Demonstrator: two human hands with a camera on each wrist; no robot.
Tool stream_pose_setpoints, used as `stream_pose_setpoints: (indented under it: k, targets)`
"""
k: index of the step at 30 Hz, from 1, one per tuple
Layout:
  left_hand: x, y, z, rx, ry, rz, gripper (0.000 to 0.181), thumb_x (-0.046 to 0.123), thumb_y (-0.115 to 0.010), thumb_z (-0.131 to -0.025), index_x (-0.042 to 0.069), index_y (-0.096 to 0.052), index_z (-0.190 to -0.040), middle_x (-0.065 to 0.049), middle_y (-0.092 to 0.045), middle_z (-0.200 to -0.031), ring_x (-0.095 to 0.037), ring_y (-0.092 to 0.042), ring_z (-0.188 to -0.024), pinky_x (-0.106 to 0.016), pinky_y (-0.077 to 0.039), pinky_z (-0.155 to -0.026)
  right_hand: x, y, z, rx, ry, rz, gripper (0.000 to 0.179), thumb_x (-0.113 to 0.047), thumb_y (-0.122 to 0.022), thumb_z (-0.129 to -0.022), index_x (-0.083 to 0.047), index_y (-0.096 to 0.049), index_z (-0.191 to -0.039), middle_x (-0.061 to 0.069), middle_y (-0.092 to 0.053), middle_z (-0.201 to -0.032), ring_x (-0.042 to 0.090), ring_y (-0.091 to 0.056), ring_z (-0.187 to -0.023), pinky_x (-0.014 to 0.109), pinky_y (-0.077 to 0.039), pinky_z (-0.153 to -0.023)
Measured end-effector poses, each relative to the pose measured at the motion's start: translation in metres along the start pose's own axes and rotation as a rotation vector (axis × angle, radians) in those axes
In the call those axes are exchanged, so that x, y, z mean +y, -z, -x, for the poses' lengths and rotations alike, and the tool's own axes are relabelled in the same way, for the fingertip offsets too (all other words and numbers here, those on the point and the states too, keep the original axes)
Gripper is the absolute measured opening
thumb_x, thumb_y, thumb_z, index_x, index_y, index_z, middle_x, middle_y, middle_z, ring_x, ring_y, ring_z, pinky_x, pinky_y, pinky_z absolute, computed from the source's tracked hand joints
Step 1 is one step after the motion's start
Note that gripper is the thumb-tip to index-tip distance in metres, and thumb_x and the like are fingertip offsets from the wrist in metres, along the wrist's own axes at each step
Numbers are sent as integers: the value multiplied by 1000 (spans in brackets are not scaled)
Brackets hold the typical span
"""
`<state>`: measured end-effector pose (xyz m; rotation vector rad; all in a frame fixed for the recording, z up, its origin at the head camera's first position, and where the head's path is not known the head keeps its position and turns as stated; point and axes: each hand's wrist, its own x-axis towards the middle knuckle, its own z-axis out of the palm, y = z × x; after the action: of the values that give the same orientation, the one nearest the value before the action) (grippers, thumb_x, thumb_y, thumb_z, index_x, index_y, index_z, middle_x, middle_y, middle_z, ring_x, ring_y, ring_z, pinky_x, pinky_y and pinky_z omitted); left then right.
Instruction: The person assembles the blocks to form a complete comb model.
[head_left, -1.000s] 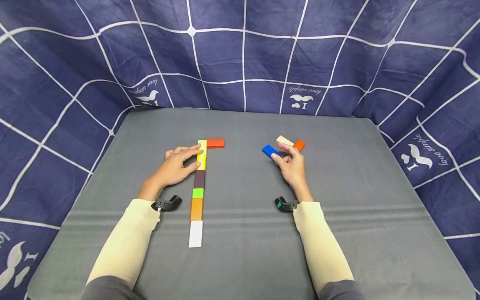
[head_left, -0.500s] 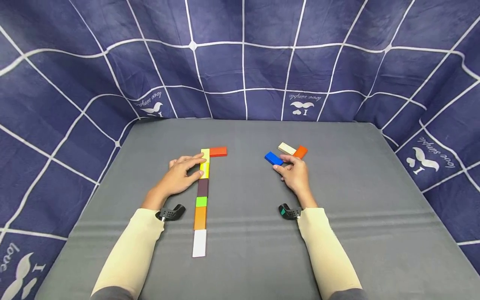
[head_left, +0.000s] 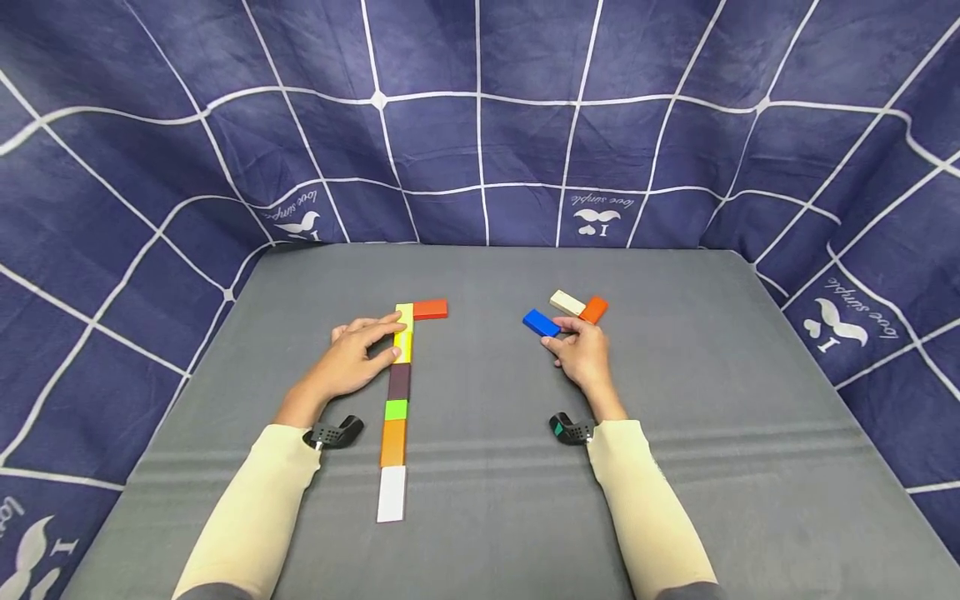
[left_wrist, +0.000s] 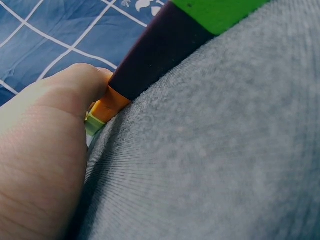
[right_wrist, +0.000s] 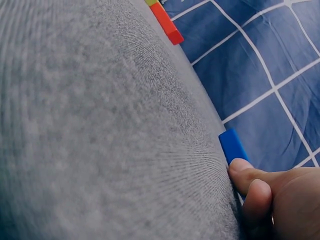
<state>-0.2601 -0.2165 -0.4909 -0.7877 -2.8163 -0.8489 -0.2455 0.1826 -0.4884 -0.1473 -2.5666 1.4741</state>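
A column of flat coloured blocks stands left of centre in the head view. My left hand rests its fingertips on the pale yellow block and its thumb at the yellow block below. A red block juts right from the column's far end. Over on the right, my right hand pinches the near end of a blue block between thumb and fingers. The right wrist view also shows the blue block in that grip. Just beyond lie a cream block and an orange-red block.
Toward me the column continues with a dark brown block, a green block, an orange block and a white block. Grey cloth covers the table. A navy curtain with white lines surrounds its far side.
The scene shifts slightly as the head camera moves. The right hand's fingers have drawn back toward the blue block's near end, showing more of the cream block. The left hand stays put.
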Motion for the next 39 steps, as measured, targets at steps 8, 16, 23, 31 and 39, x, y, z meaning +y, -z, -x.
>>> stream_pose_setpoints:
  k: [8,16,23,31,39]
  targets:
    - [0,1,-1,2,-1,6,48,34,-66,-97,29,-55,-144,8,-45,-157,-21,-46,-135,-47,-21,-96,0,1,1,10,33,-66,36,-9,-80,-84,-4,-70,-119,18,-68,-112,2,-55,-40,23,-48,-44]
    - [-1,5,-6,-14,7,-1,48,39,-63,-98,30,-55,-144,10,-43,-158,-20,-45,-135,-47,-21,-95,1,1,-2,-17,28,-179,38,-8,-78,-87,-3,-69,-123,19,-64,-117,2,-55,-44,21,-48,-45]
    - [-4,8,-3,-18,25,-7,47,39,-63,-98,32,-55,-144,11,-42,-158,-20,-44,-136,-47,-21,-96,-3,-1,-3,-91,2,-302,40,-9,-75,-90,-4,-67,-128,19,-56,-117,6,-58,-57,21,-50,-47]
    - [-4,7,-1,-10,20,7,47,36,-64,-97,31,-56,-143,9,-44,-157,-20,-45,-135,-46,-21,-94,-23,-4,2,-156,61,-241,37,-13,-75,-91,-10,-67,-127,12,-60,-114,18,-60,-67,23,-48,-46]
    - [0,4,3,-15,32,25,47,34,-63,-98,30,-55,-144,10,-43,-158,-20,-44,-137,-46,-20,-97,-50,-17,3,-179,104,-234,37,-14,-76,-90,-16,-69,-126,8,-58,-111,38,-62,-80,25,-50,-48]
